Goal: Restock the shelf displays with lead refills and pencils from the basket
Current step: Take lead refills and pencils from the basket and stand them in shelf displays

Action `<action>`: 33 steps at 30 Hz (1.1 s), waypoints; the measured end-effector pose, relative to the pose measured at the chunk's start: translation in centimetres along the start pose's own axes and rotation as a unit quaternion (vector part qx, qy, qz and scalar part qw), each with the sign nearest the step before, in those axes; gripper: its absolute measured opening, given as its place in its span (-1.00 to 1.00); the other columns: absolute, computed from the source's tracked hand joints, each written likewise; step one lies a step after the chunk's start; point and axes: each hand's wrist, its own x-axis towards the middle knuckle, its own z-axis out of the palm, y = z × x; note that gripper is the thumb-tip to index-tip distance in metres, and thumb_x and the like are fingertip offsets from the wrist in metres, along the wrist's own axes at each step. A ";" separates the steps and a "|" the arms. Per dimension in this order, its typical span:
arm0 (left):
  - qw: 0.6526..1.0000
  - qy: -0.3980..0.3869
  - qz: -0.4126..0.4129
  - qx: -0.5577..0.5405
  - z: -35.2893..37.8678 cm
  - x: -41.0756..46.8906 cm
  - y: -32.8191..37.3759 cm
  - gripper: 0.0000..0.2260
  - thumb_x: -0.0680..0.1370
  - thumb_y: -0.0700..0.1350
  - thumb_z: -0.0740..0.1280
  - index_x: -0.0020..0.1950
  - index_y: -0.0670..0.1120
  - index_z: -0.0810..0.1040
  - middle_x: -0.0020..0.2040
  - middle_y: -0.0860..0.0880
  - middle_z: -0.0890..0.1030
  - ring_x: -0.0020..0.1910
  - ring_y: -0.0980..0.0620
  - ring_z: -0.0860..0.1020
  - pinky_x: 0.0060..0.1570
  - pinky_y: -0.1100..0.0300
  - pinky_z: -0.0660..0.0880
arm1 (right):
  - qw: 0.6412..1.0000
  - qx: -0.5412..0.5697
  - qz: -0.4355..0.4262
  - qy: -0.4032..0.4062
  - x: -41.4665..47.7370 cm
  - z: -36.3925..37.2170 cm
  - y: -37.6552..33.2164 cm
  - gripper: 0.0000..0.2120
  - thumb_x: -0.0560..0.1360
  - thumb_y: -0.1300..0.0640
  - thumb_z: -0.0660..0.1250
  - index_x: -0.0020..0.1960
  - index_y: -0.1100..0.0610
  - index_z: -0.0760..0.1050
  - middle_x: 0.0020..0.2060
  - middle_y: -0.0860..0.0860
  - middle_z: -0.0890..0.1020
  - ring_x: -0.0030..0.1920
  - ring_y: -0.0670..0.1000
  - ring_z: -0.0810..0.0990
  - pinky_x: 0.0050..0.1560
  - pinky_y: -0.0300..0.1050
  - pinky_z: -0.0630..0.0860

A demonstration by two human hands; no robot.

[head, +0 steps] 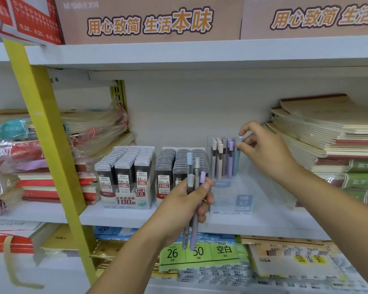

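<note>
the left hand (187,200) grips a small bunch of slim pencils (196,166), pale blue, grey and lilac, held upright with their capped ends up, in front of the white shelf (119,217). beyond it, the right hand (266,151) pinches the top of a pale blue pencil (238,158) standing at the right edge of the clear display stand (232,187), beside lilac and beige ones. left of the stand sit lead refills (125,172) in two trays.

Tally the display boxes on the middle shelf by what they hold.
White cardboard display boxes of lead refills: 2
Clear plastic display box of pencils: 1
Total: 3
</note>
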 end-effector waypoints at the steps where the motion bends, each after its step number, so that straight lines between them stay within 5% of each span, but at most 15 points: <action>1: 1.000 0.006 0.001 0.002 0.0 0.0 0.0 -0.84 0.69 -0.10 0.22 0.17 -0.12 0.54 -0.27 0.02 0.58 -0.41 0.09 0.39 -0.37 0.25 0.43 | 1.000 -0.008 0.000 0.003 0.0 0.1 0.1 -0.78 0.49 0.11 0.42 -0.03 -0.08 0.38 -0.28 -0.12 0.61 -0.23 -0.10 0.57 -0.29 -0.20 0.42; 9: 1.000 -0.003 -0.005 -0.011 -0.1 -0.5 0.6 -0.79 0.65 -0.04 0.25 0.21 -0.08 0.55 -0.07 -0.09 0.72 -0.24 -0.01 0.66 -0.15 0.12 0.62 | 0.994 -0.093 -0.009 0.060 0.3 0.8 1.1 -0.88 0.45 0.08 0.45 -0.05 0.04 0.55 -0.21 -0.04 0.43 -0.18 -0.02 0.40 -0.34 -0.29 0.19; 17: 0.999 -0.032 -0.010 -0.014 0.6 -1.0 1.0 -0.74 0.60 0.05 0.25 0.24 0.01 0.54 0.04 -0.10 0.73 -0.21 -0.03 0.68 -0.13 0.06 0.64 | 0.995 -0.092 0.041 0.027 -0.4 -0.1 0.5 -0.85 0.53 0.09 0.36 0.08 0.06 0.62 -0.14 0.02 0.44 -0.09 0.01 0.45 -0.17 -0.17 0.27; 20: 0.999 -0.039 -0.007 -0.009 0.8 -1.2 1.3 -0.68 0.53 0.12 0.28 0.24 0.07 0.56 0.00 -0.11 0.73 -0.28 0.02 0.62 -0.18 0.14 0.60 | 0.998 -0.007 0.015 0.063 -2.6 -1.1 -2.0 -0.89 0.55 0.11 0.33 0.00 0.04 0.63 -0.16 -0.06 0.52 -0.17 -0.07 0.49 -0.23 -0.28 0.31; 24: 0.998 -0.062 -0.007 0.003 1.5 -1.3 1.7 -0.68 0.55 0.12 0.28 0.26 0.07 0.58 -0.02 -0.11 0.72 -0.31 0.05 0.60 -0.20 0.17 0.59 | 0.967 0.221 0.062 -0.107 -5.6 -1.8 -6.2 -0.89 0.54 0.02 0.33 -0.02 -0.06 0.64 -0.19 -0.15 0.67 -0.16 -0.28 0.58 -0.22 -0.52 0.40; 27: 0.997 -0.077 -0.006 0.004 2.1 -1.4 1.9 -0.72 0.62 0.06 0.26 0.24 -0.05 0.54 -0.02 -0.12 0.72 -0.30 0.05 0.62 -0.21 0.16 0.60 | 0.933 0.310 0.087 -0.163 -6.4 -1.6 -7.4 -0.94 0.51 0.11 0.39 -0.07 0.03 0.64 -0.27 -0.20 0.68 -0.24 -0.27 0.63 -0.24 -0.48 0.44; 33: 0.996 -0.082 -0.023 0.017 1.5 -2.2 1.8 -0.68 0.61 0.04 0.26 0.31 -0.04 0.53 0.03 -0.11 0.72 -0.19 0.04 0.66 -0.17 0.17 0.63 | 0.926 0.355 0.126 -0.035 -5.7 -2.3 -6.5 -0.93 0.52 0.16 0.37 -0.09 0.08 0.64 -0.35 -0.14 0.67 -0.35 -0.26 0.58 -0.37 -0.45 0.42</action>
